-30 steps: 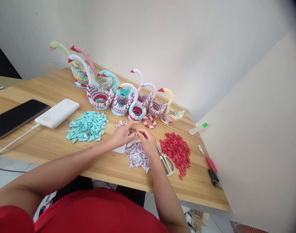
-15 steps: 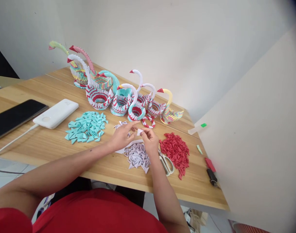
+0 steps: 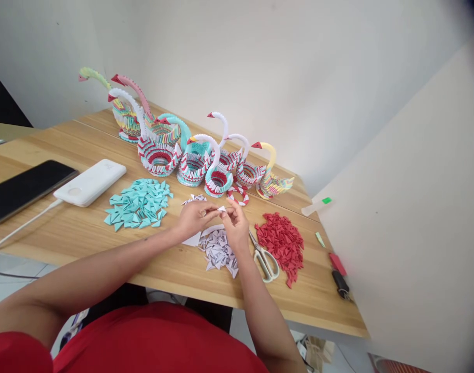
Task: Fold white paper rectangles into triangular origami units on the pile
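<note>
My left hand (image 3: 196, 216) and my right hand (image 3: 234, 224) meet above the wooden table (image 3: 85, 228), both pinched on one small white paper piece (image 3: 221, 209). Right under them lies a heap of white folded paper triangles (image 3: 220, 252) and a flat white paper sheet (image 3: 194, 238). A pile of turquoise triangles (image 3: 139, 202) lies to the left, a pile of red triangles (image 3: 282, 241) to the right. White-handled scissors (image 3: 264, 258) rest between my right wrist and the red pile.
Several modular paper swans (image 3: 190, 155) stand in a row at the back, with a red-white paper ring (image 3: 239, 194) before them. At the left lie a black phone (image 3: 23, 187), a white power bank (image 3: 89, 181) and its cable (image 3: 19, 226). A red-black tool (image 3: 340, 274) sits by the right wall.
My hands have drawn closer together around the small white piece, and my right hand has shifted slightly left and up, uncovering more of the scissors.
</note>
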Demonstrator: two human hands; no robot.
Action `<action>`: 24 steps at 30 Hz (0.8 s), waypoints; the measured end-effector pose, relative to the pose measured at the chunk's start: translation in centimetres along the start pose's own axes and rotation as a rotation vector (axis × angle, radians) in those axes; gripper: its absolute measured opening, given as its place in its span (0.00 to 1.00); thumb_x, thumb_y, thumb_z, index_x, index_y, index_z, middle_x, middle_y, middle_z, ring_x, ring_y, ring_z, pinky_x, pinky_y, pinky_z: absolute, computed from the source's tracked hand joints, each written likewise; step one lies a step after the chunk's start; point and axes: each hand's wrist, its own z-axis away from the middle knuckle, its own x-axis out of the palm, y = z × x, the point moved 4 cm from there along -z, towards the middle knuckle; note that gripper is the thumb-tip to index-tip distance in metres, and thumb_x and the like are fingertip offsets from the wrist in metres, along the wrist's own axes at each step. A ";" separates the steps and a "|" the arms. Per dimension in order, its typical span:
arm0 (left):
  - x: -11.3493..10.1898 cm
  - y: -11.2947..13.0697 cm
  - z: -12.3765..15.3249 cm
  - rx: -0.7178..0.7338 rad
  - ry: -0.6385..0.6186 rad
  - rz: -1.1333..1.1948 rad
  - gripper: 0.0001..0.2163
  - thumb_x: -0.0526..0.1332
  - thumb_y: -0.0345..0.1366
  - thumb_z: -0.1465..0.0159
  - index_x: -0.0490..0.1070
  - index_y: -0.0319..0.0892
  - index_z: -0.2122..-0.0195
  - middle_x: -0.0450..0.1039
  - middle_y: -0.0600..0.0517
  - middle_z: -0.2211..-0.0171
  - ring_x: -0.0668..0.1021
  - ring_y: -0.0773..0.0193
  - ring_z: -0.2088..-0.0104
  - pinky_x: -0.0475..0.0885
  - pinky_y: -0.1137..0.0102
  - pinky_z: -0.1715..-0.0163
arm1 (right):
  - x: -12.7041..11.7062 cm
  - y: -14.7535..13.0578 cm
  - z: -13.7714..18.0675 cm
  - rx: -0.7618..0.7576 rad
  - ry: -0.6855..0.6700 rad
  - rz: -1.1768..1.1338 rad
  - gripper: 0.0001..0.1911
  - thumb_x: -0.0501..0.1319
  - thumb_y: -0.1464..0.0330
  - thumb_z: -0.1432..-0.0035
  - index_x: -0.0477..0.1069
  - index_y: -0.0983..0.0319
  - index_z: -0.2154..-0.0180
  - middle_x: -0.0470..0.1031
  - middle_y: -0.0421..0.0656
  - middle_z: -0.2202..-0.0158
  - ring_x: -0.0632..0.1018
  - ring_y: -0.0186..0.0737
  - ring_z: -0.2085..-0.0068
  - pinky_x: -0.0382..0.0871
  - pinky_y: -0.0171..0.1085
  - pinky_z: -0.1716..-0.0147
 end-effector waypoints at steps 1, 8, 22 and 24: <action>0.0 0.0 0.0 0.001 0.000 0.006 0.10 0.59 0.39 0.38 0.77 0.40 0.66 0.76 0.50 0.70 0.74 0.64 0.70 0.66 0.73 0.69 | 0.1 -0.1 0.1 -0.012 -0.019 0.018 0.20 0.59 0.67 0.44 0.67 0.60 0.48 0.75 0.40 0.68 0.75 0.36 0.66 0.70 0.36 0.61; 0.2 -0.9 -0.2 -0.216 -0.032 0.256 0.10 0.58 0.39 0.40 0.72 0.38 0.71 0.72 0.53 0.75 0.71 0.67 0.74 0.64 0.74 0.72 | 0.4 -0.5 0.4 -0.032 -0.034 0.067 0.17 0.61 0.66 0.45 0.71 0.59 0.52 0.76 0.41 0.64 0.76 0.37 0.63 0.70 0.37 0.59; 0.6 -0.8 -0.5 -0.343 -0.178 0.558 0.10 0.61 0.40 0.44 0.71 0.37 0.72 0.70 0.52 0.76 0.71 0.68 0.74 0.67 0.72 0.71 | 0.0 1.1 -0.2 0.252 -0.076 -0.273 0.10 0.66 0.62 0.49 0.74 0.61 0.68 0.74 0.37 0.74 0.74 0.33 0.72 0.70 0.35 0.66; 0.4 -1.1 -0.6 -0.335 -0.150 0.436 0.08 0.61 0.37 0.45 0.70 0.37 0.74 0.70 0.53 0.77 0.70 0.68 0.75 0.65 0.73 0.72 | 0.0 1.0 -0.1 0.222 -0.079 -0.225 0.10 0.66 0.62 0.50 0.74 0.62 0.68 0.75 0.38 0.74 0.74 0.33 0.72 0.70 0.34 0.67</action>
